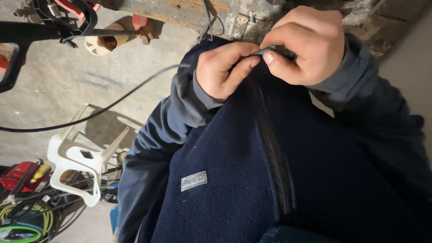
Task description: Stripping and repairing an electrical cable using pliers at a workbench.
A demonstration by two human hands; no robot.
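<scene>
I am looking down my own dark blue fleece jacket [234,180], which has a black zipper [276,166] running down its front. Both hands meet at the zipper's far end. My left hand [222,69] pinches the fabric edge beside the zipper. My right hand [306,45] is closed around the small dark zipper piece [265,50], with its thumb pressing on it. The two hands touch each other. A small grey patch [194,180] is sewn on the jacket's left side.
A white plastic chair [81,157] stands on the concrete floor [58,85] at the left. A black cable [99,112] crosses above it. A black and red tool [49,22] hangs at the top left. Red gear [20,175] and a coiled green hose [24,222] lie at the bottom left.
</scene>
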